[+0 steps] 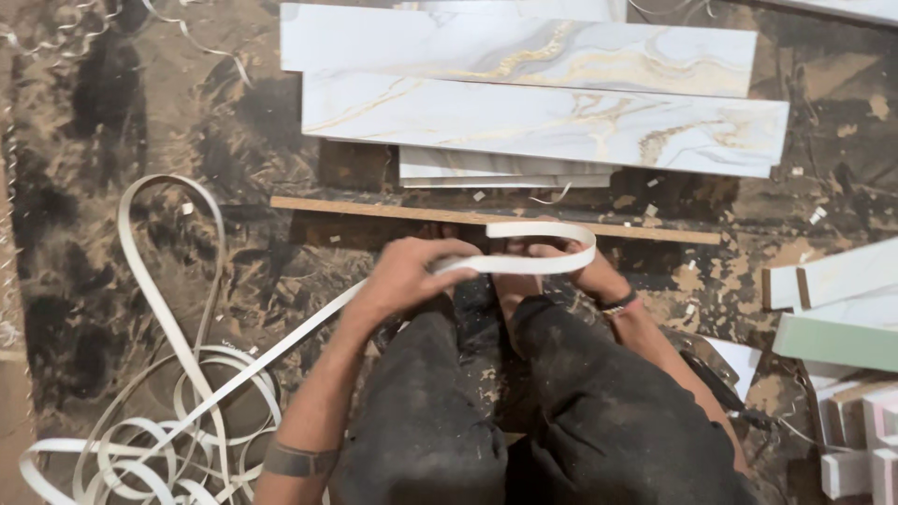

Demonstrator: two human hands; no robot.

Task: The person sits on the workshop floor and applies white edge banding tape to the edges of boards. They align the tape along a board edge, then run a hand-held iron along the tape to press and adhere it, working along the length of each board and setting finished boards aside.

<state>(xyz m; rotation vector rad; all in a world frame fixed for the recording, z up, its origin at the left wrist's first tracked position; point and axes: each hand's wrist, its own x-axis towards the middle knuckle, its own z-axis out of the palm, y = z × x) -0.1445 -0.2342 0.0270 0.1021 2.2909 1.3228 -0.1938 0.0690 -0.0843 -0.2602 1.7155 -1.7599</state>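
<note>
Head view, looking down over the person's knees in dark, dusty trousers [524, 411]. The left hand [404, 273] is gripping a white edge-banding strip [524, 265], its fingers curling together around the band near its bend. The right hand [585, 271] is sitting inside the loop that the strip is forming; whether its fingers are closing on the band cannot be told, since the strip is hiding them. From the left hand the strip is trailing down and to the left into a loose tangle of white coils [159, 421] lying on the floor [112, 122]. A thin wooden batten [393, 212] is lying just beyond the hands. Farther off, marble-patterned boards [543, 117] are resting in a stack. Pale offcuts [842, 318] are lying at the right edge.
</note>
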